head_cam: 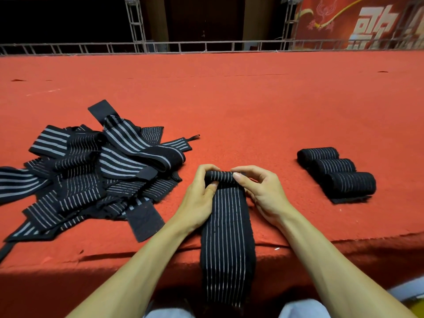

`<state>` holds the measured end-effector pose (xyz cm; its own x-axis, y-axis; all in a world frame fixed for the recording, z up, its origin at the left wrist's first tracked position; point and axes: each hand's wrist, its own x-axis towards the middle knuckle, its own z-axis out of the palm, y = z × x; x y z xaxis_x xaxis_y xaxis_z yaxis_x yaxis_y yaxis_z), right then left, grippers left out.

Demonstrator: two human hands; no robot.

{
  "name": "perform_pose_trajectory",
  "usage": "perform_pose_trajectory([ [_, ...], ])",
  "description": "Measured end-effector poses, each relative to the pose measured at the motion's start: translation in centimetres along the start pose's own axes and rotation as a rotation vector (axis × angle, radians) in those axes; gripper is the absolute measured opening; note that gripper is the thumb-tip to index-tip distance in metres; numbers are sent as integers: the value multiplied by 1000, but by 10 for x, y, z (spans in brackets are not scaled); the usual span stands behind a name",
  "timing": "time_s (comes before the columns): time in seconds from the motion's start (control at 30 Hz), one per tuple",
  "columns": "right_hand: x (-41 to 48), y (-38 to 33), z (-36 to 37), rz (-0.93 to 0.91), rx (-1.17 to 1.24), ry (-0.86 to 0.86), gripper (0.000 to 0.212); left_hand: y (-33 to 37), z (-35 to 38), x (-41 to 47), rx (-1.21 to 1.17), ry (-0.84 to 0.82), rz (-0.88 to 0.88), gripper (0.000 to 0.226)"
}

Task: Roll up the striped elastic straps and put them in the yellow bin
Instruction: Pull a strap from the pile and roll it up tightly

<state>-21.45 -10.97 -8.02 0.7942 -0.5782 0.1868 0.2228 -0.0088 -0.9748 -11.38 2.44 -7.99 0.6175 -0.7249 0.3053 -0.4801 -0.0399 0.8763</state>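
A broad red-carpeted surface fills the view. Its front edge runs across the lower part of the frame. Behind it stands a metal truss rail, with a red banner at upper right.

On the left of the surface lies a loose pile of straps, black with pale stripes, unrolled and overlapping. Several plain black end tabs stick out of it. The pile's near edge lies close to the left wrist but does not touch it.

At centre, one striped strap lies lengthwise towards the person. Its near part hangs over the front edge, and its far end is wound into a small roll.

To the right, apart from the hands, three rolled straps lie side by side, touching one another.

The left hand and right hand flank the roll, one at each end. The left fingers curl over the top of the roll, with the thumb pressed against its near side. The right fingers curl likewise, pinching the roll's right end against the thumb. Both hands are closed around the roll, and the forearms cross the front edge on either side of the hanging length.
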Motion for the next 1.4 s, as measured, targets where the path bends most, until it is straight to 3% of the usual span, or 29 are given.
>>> perform_pose_trajectory([
  [0.13, -1, -1, -2, 24, 59, 10, 18, 2, 1, 1, -106, -16, -115, 26],
  [0.47, -1, 0, -5, -25, 58, -25, 31, 3, 0, -2, -102, -90, -106, 19],
  [0.57, 1, 1, -6, -37, 42, -36, 37, 1, -1, -6, -110, -16, 18, 16],
  [0.77, -1, -3, 1, -43, -49, -77, 30, 3, -1, -8, -129, 76, 67, 32],
  [0.93, 2, -8, 12, 127, -86, -94, 46, 11, -3, -9, -135, 205, 80, 40],
  [1.07, 6, -12, 20, 170, 35, -79, 24, 9, -4, -7, -139, 199, 36, 43],
  [1.2, 6, -4, 29, 121, 151, -7, 23, 8, -4, -4, -209, 163, -92, 36],
  [1.4, -1, 7, 21, -60, 72, 2, 25, 2, -3, -1, -305, 34, -103, 37],
])
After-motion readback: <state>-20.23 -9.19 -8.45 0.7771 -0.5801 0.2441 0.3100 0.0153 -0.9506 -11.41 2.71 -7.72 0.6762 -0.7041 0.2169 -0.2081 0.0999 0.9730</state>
